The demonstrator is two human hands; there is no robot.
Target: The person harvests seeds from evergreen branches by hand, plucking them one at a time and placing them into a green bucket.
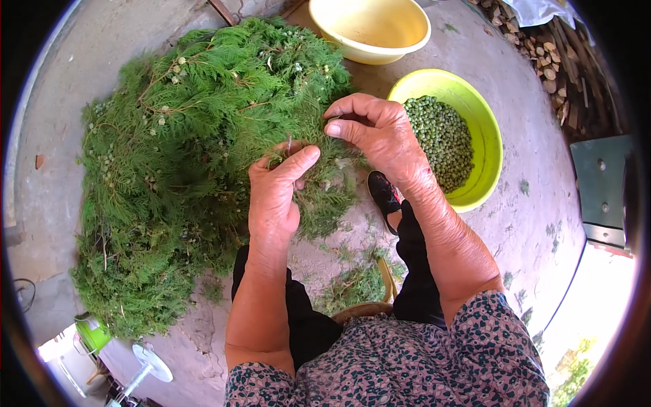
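Observation:
My left hand (274,188) is closed around a conifer sprig, its cut stem (290,144) poking up between thumb and fingers. To its upper right, my right hand (381,135) pinches a small dark-green bit (332,120) between thumb and forefinger. The fingers mostly cover that bit, so its kind is unclear. Beneath and left of both hands spreads a large heap of cut conifer branches (203,132), dotted with pale green cones (175,71). Right of my right hand, a yellow-green plastic basin (485,147) holds many small green cones (442,142).
A pale yellow basin (376,38) stands beyond the heap. Loose sprigs (356,282) litter the concrete floor between my legs, near my black shoe (384,196). Stacked firewood (552,66) and a dark green metal object (602,183) are at right. A white fan (152,364) and a green bucket (92,333) are lower left.

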